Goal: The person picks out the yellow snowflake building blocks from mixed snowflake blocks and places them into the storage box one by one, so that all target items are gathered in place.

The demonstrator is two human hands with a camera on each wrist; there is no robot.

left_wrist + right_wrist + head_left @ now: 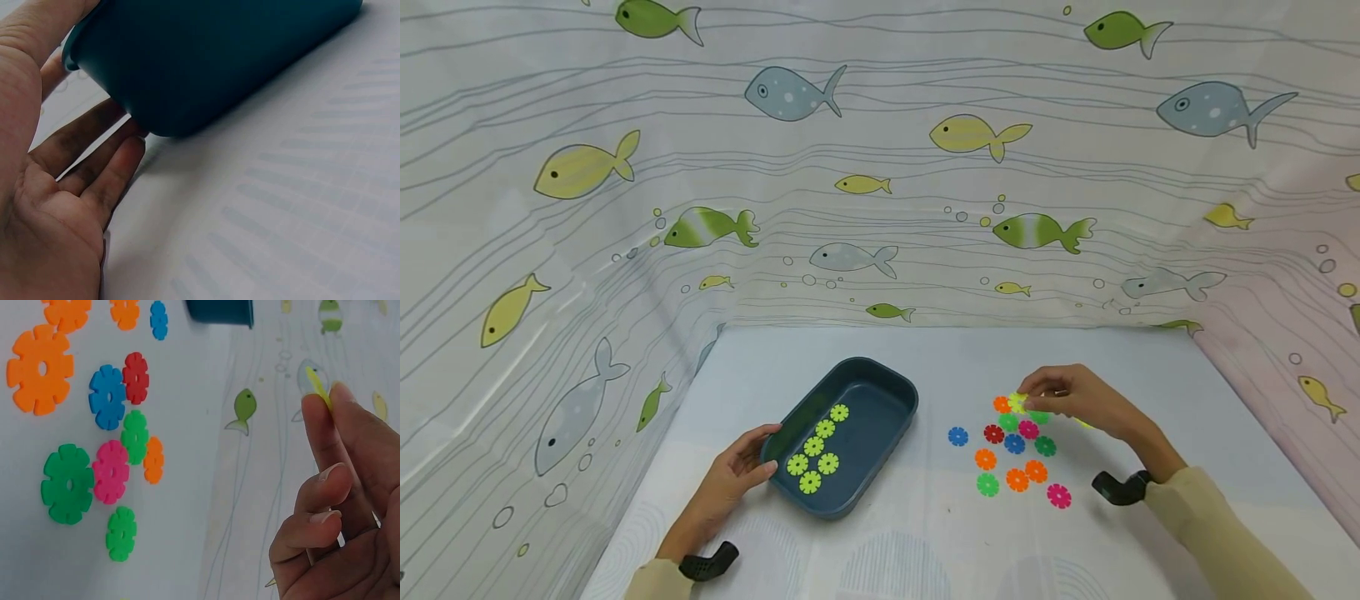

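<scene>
My left hand [730, 477] grips the near left corner of a dark blue rectangular tub [878, 410], thumb at the rim and fingers against the outer wall. Several yellow-green notched plastic discs [814, 446] lie in the tub, toward its left and near end. Over on the right, my right hand [1086, 402] pinches one yellow notched disc [319, 386] between thumb and index finger, above the loose discs. The right wrist view shows that disc edge-on, raised off the table, the other fingers curled in.
Loose discs in orange, blue, red, pink and green lie right of the tub, among them a pink disc [1059, 496] nearest me and a blue disc [958, 437] closest to the tub. Another yellow piece [1084, 423] shows beneath the right wrist. A fish-printed curtain [880, 208] surrounds the table.
</scene>
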